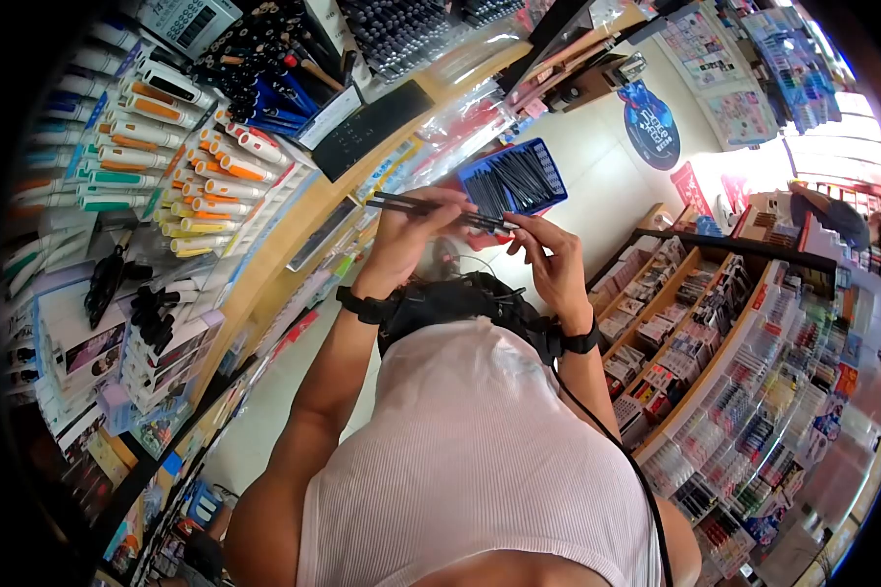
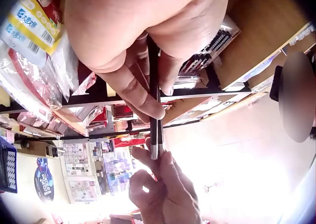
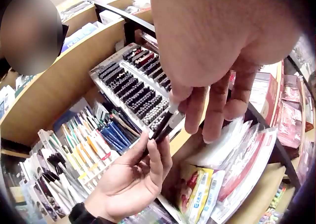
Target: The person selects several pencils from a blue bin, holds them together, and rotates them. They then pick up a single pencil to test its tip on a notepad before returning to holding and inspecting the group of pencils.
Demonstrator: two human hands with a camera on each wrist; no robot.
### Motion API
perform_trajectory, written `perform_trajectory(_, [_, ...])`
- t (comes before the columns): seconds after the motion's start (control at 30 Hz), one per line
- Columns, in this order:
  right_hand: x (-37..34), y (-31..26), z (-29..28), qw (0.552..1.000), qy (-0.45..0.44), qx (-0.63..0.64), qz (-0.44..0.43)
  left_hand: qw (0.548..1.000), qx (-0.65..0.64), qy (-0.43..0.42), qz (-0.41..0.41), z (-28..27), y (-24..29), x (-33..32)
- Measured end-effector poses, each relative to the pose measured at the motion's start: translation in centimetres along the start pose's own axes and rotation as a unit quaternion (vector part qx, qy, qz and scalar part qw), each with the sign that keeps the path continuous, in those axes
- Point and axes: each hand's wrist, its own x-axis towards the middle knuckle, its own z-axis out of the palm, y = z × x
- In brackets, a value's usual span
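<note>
Slender black pens (image 1: 401, 203) with silvery ends lie across between the two hands at the middle of the head view. My left hand (image 1: 411, 240) grips them, thumb on one side and fingers on the other. In the left wrist view the black shafts (image 2: 154, 128) run side by side out of that hand. My right hand (image 1: 553, 259) pinches the silvery end between thumb and forefinger, its other fingers loosely bent. Just beyond the hands is a blue basket (image 1: 561, 186) filled with similar black pens.
A wooden counter (image 1: 294, 235) curves along the left, bearing racks of orange and white pens (image 1: 230, 166) and a dark panel (image 1: 372, 127). Plastic-wrapped packets (image 3: 242, 160) hang at its edge. Tiered shelves of small goods (image 1: 685, 342) stand on the right, with pale floor (image 1: 592, 147) between.
</note>
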Motion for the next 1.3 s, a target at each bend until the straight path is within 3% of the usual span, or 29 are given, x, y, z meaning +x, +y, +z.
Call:
perform_trajectory(0.2, [2.5,0.4,-0.4,0.995,0.025,0.093,-0.005,0.999,0.004,0.028,0.032,-0.3,1.2,-0.7])
perform_trajectory(0.23, [3.3,1.1,-0.9,0.997,0.022,0.063,-0.033,0.998,0.01,0.037,0.041,-0.5,1.6,-0.9])
perform_trajectory(0.3, [4.6,1.4,-1.4,0.994,0.043,0.096,-0.007,0.995,0.035,0.073,0.051,-0.4,2.2,-1.6])
perform_trajectory(0.47, [8.7,1.2,-1.6,0.976,0.113,0.168,-0.08,0.985,0.062,0.14,0.075,-0.8,3.2,-3.6])
perform_trajectory(0.8, [12.3,3.9,-2.9,0.981,0.124,0.086,-0.123,0.957,0.096,0.249,0.116,0.7,2.4,-5.5])
perform_trajectory(1.03, [12.4,3.7,-3.1,0.98,0.121,0.072,-0.139,0.959,0.112,0.24,0.099,0.7,2.0,-4.5])
perform_trajectory(1.13, [12.7,2.9,-1.7,0.96,0.116,0.039,-0.251,0.96,0.109,0.244,0.088,0.8,2.1,-4.0])
perform_trajectory(1.3, [14.8,0.0,0.7,0.943,0.114,0.006,-0.311,0.956,0.12,0.253,0.085,0.9,2.6,-3.8])
